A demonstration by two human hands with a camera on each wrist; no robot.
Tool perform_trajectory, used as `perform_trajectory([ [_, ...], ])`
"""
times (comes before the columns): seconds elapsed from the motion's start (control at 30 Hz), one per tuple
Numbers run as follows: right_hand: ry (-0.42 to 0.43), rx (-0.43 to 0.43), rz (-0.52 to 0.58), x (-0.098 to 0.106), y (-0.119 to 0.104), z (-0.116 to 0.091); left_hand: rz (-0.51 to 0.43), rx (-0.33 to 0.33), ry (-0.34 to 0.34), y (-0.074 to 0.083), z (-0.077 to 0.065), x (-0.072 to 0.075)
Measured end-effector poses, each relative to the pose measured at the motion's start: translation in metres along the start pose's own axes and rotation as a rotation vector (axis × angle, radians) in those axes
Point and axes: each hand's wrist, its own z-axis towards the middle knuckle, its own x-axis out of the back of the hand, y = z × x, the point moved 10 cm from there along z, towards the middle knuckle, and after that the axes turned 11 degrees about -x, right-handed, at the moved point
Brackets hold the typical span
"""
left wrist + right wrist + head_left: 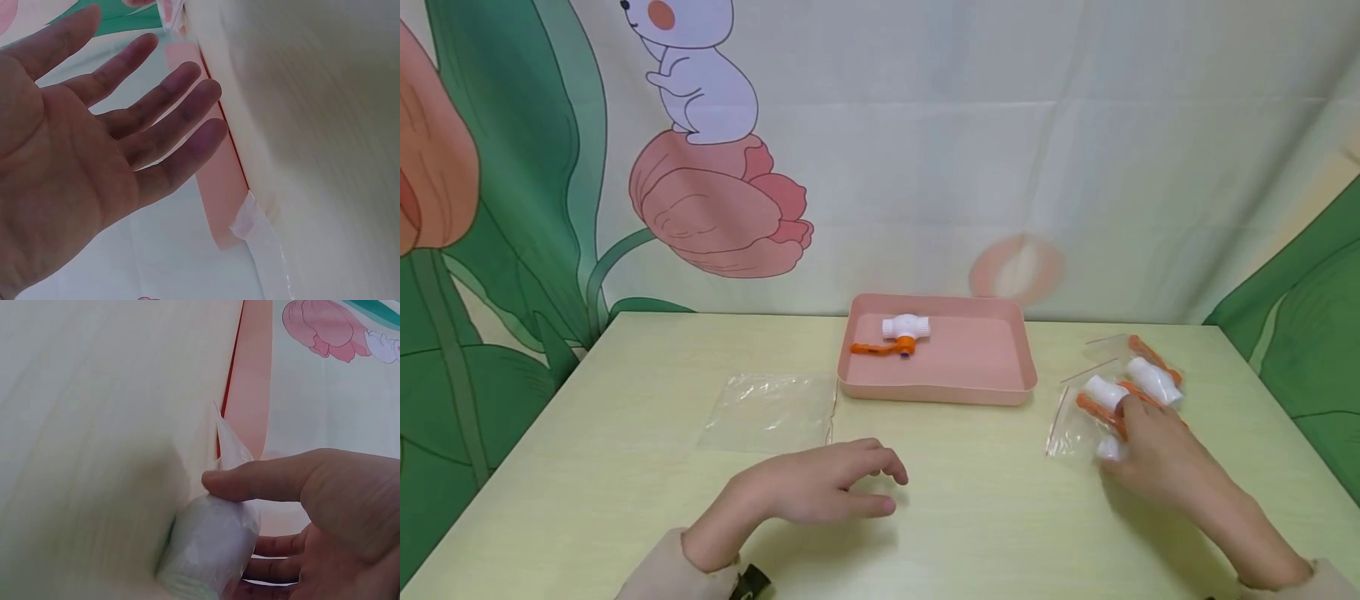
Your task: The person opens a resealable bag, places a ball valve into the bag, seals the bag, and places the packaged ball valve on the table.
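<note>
My right hand (pixel 1168 458) is at the pile of small clear zip bags on the right, each with white and orange parts inside. In the right wrist view its thumb and fingers grip a bagged white ball valve (pixel 215 544) near the tabletop. Other bagged valves (pixel 1153 379) lie just beyond the fingers, partly overlapped. My left hand (pixel 827 483) hovers over the table at the front, fingers loosely bent and apart, holding nothing. A white ball valve with an orange lever handle (pixel 906 327) lies in the left part of the pink tray (pixel 970 393).
A flat, clear plastic bag (pixel 767 412) lies left of the tray, its edge close to the tray's left front corner. Behind the pale wooden table (pixel 955 508) hangs a printed curtain (pixel 910 167).
</note>
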Motion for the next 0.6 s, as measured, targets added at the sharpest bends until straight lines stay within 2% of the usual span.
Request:
perform_trajectory([
  [0.2,0.023,0.056,-0.028,0.002,0.000,0.005,-0.002,0.037,0.000,-0.010,-0.004,0.003],
  [0.43,0.027,0.049,-0.037,0.002,0.003,0.012,-0.003,0.051,0.002,-0.017,-0.007,0.007],
  [0.6,0.016,0.036,-0.036,0.000,0.006,0.020,-0.021,0.073,0.019,-0.022,-0.013,0.016],
])
